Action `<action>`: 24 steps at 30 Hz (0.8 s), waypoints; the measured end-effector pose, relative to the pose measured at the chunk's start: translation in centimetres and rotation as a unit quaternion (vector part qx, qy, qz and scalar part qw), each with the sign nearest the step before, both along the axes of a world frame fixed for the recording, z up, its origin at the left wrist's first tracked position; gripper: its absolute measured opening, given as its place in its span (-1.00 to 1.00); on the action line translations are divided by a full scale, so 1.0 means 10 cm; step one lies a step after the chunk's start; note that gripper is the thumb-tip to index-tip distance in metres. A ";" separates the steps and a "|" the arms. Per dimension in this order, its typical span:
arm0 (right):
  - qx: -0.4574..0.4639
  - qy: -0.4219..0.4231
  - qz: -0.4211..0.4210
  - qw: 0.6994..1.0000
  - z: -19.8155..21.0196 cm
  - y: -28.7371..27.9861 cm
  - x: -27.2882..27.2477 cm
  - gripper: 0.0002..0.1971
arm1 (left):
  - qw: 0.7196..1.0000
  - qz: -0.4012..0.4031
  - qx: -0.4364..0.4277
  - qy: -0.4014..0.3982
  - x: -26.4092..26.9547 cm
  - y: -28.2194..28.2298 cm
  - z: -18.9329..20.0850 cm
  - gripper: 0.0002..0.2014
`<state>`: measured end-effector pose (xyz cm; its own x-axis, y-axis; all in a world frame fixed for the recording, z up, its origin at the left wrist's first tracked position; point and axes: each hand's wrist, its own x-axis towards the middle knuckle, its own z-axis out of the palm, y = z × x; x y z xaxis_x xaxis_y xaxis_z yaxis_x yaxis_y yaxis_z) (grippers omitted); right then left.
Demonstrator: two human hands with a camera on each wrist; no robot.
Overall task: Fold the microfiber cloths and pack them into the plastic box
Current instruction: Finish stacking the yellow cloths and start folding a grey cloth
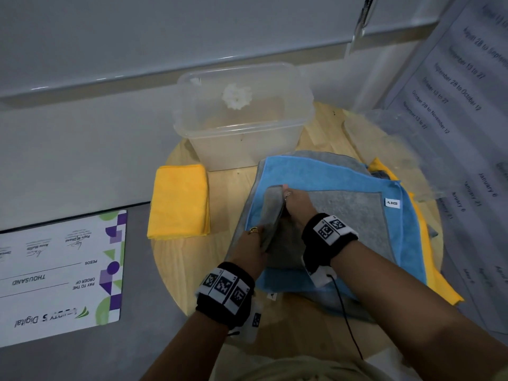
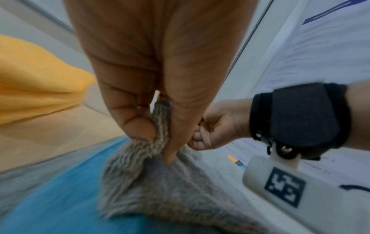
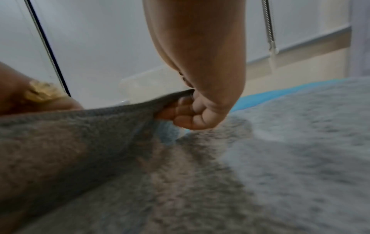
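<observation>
The grey cloth [image 1: 349,213] lies on the spread blue cloth [image 1: 324,171] atop the unfolded stack on the round tabletop [image 1: 192,259]; its left edge is raised, presumably to carry it over into a fold. The left hand [image 1: 251,244] pinches the near part of that edge, fingers [image 2: 138,126] clamped on the fabric; the right hand [image 1: 298,204] grips the far part, fingers [image 3: 192,117] curled round the edge. Both wrists angle inward, backs of the hands up. The folded yellow cloth [image 1: 178,200] waits just beside the plastic box [image 1: 242,116], which holds no cloth yet.
</observation>
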<state>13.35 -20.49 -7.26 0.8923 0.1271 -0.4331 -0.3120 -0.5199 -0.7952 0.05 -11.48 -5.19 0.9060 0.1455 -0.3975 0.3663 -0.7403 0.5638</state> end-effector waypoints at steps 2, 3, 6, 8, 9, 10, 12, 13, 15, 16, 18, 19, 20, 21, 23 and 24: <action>0.102 0.027 -0.066 0.992 0.01 -0.15 0.07 -0.70 | 1.000 -0.016 -0.014 -0.014 0.08 -0.13 0.04 -0.58; 0.142 0.049 -0.102 0.983 0.04 -0.23 0.12 -0.71 | 0.999 -0.027 -0.028 -0.017 0.12 -0.22 0.07 -0.61; 0.169 0.142 -0.077 0.972 0.12 -0.47 0.22 -0.66 | 0.997 -0.076 -0.012 0.017 0.26 -0.53 0.09 -0.54; 0.154 0.202 0.009 0.967 0.18 -0.58 0.23 -0.60 | 0.994 -0.099 0.021 0.031 0.34 -0.66 0.06 -0.53; 0.160 0.221 0.040 0.961 0.18 -0.59 0.23 -0.61 | 0.994 -0.103 0.033 0.032 0.36 -0.70 0.05 -0.53; 0.163 0.216 0.055 0.961 0.13 -0.58 0.25 -0.66 | 0.993 -0.107 0.035 0.032 0.37 -0.72 0.03 -0.53; 0.114 0.135 0.051 0.983 -0.04 -0.54 0.32 -0.81 | 0.993 -0.113 0.014 0.027 0.36 -0.72 0.04 -0.56; 0.078 0.085 0.029 0.993 -0.07 -0.54 0.35 -0.83 | 0.993 -0.118 -0.003 0.026 0.34 -0.71 0.05 -0.58; 0.051 0.032 -0.003 0.998 -0.10 -0.58 0.41 -0.75 | 0.992 -0.120 -0.038 0.020 0.30 -0.69 0.06 -0.63; 0.054 0.019 -0.002 0.998 -0.11 -0.64 0.44 -0.72 | 0.992 -0.114 -0.047 0.014 0.29 -0.68 0.06 -0.68; 0.054 0.005 0.009 0.998 -0.09 -0.76 0.49 -0.68 | 0.995 -0.090 -0.045 0.013 0.29 -0.70 0.06 -0.83; 0.056 0.003 0.008 0.998 -0.10 -0.82 0.51 -0.66 | 0.996 -0.082 -0.039 0.016 0.29 -0.74 0.05 -0.85; 0.063 0.002 -0.001 0.998 -0.11 -0.87 0.54 -0.65 | 0.996 -0.084 -0.035 0.019 0.30 -0.78 0.04 -0.82; 0.071 0.003 -0.014 0.997 -0.12 -0.91 0.57 -0.64 | 0.995 -0.090 -0.031 0.020 0.31 -0.83 0.04 -0.79; 0.095 0.007 -0.043 0.994 -0.18 -0.98 0.59 -0.71 | 0.994 -0.110 -0.017 0.013 0.34 -0.94 0.03 -0.77; 0.109 0.008 -0.053 0.993 -0.20 -1.00 0.58 -0.77 | 0.992 -0.123 -0.004 0.010 0.35 -0.98 0.03 -0.75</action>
<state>19.18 -30.53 -9.31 0.8987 0.1246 -0.4205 -0.3700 -0.2992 -0.8795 3.58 -21.31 -4.90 0.9061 -0.0818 -0.4152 0.1863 -0.8039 0.5649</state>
